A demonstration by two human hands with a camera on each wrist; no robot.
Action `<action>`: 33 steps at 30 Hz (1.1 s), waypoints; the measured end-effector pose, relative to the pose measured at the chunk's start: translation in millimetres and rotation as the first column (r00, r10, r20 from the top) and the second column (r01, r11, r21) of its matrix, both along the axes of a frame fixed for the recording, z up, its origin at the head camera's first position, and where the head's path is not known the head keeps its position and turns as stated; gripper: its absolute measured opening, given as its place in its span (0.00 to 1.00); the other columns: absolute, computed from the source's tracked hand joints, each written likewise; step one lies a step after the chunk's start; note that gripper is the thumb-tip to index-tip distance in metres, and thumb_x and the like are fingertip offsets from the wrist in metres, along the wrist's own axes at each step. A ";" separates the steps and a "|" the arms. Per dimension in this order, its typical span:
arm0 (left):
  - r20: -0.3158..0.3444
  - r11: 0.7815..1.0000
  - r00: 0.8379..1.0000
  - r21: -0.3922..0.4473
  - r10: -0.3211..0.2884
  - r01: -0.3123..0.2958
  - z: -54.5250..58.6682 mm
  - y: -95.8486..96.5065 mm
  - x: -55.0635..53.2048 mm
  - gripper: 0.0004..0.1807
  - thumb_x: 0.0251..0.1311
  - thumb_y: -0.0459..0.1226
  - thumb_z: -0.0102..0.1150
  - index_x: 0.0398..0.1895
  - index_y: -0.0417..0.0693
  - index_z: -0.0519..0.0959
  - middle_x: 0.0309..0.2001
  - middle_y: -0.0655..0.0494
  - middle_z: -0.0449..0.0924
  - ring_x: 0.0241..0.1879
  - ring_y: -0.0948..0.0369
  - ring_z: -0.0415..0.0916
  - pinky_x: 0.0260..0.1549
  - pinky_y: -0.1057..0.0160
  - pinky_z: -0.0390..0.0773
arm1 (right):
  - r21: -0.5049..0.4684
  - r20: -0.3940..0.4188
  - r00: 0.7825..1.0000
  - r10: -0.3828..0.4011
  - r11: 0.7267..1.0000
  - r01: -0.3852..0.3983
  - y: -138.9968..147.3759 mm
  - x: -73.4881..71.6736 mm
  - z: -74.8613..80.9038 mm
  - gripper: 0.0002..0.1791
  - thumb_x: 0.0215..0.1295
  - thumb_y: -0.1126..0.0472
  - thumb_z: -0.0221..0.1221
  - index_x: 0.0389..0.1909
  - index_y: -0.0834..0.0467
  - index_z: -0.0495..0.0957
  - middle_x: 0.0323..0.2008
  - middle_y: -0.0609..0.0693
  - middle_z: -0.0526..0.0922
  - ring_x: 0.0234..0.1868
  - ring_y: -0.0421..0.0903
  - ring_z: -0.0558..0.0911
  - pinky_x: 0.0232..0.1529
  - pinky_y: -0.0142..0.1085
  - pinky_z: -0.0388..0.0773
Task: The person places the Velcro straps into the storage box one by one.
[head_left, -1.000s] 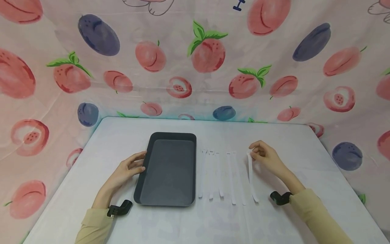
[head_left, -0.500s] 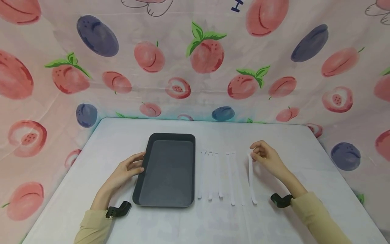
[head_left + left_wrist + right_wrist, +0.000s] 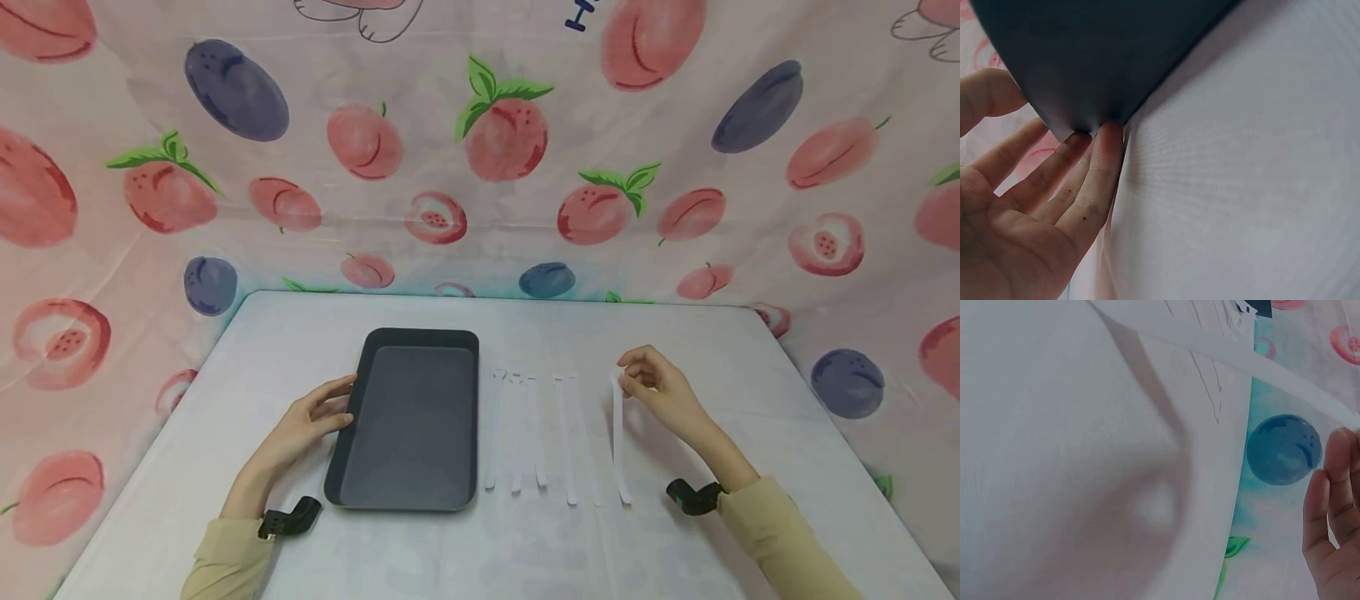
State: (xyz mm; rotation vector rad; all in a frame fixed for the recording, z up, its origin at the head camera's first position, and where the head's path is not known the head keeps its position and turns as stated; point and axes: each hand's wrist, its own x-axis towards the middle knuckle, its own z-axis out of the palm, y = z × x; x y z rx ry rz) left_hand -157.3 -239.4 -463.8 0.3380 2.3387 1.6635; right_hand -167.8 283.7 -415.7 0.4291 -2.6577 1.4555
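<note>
My left hand rests against the left side of a dark grey rectangular baking tray in the head view. Up close in the left wrist view, its extended fingers touch the tray's outer wall. To the right, my right hand pinches the far end of a narrow white paper strip between thumb and fingers. That end is raised, and the near end hangs down to the table. The right wrist view has the strip running up to the fingertips of the hand.
Several similar white strips lie roughly side by side between the tray and my right hand. A white cloth covers the table. Behind it hangs a fruit-patterned curtain. Black wrist cameras sit on both wrists.
My right hand and its strip have shifted very slightly right, away from the other strips. My left hand stays against the tray. The head view has drifted a little.
</note>
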 end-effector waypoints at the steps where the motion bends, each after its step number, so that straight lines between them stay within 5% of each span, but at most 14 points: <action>1: 0.000 1.000 1.000 -0.002 0.000 0.000 0.2 0.1 0.1 0.35 0.65 0.39 0.57 0.74 0.49 0.57 0.71 0.38 0.58 0.69 0.39 0.60 0.50 0.77 0.69 | 0.000 -0.003 1.000 0.000 1.000 0.000 0.0 0.3 0.0 0.12 0.67 0.68 0.57 0.49 0.66 0.70 0.31 0.58 0.79 0.29 0.44 0.80 0.34 0.32 0.80; 14: -0.002 1.000 1.000 -0.024 0.002 -0.003 -0.2 -0.3 0.1 0.34 0.66 0.39 0.57 0.74 0.51 0.57 0.71 0.40 0.59 0.69 0.40 0.61 0.56 0.64 0.71 | 0.012 -0.047 0.999 -0.013 1.000 0.014 -0.8 5.8 2.2 0.11 0.66 0.68 0.57 0.48 0.62 0.70 0.31 0.55 0.79 0.30 0.38 0.79 0.35 0.30 0.79; 22: 0.000 1.000 1.000 -0.004 -0.002 0.002 0.8 -0.1 0.6 0.34 0.66 0.38 0.57 0.74 0.50 0.57 0.71 0.39 0.58 0.69 0.39 0.61 0.50 0.77 0.70 | -0.003 -0.072 0.997 -0.027 1.000 0.027 -0.7 8.4 5.3 0.12 0.65 0.70 0.57 0.48 0.65 0.70 0.30 0.54 0.79 0.29 0.38 0.79 0.34 0.28 0.77; 33: 0.000 1.000 1.000 -0.020 0.004 -0.004 1.0 -0.7 1.0 0.34 0.66 0.40 0.57 0.74 0.52 0.57 0.71 0.40 0.59 0.69 0.40 0.61 0.53 0.71 0.70 | 0.000 -0.104 0.994 -0.042 0.999 0.043 0.7 11.1 12.1 0.11 0.66 0.69 0.57 0.47 0.66 0.70 0.30 0.53 0.79 0.30 0.42 0.81 0.36 0.25 0.75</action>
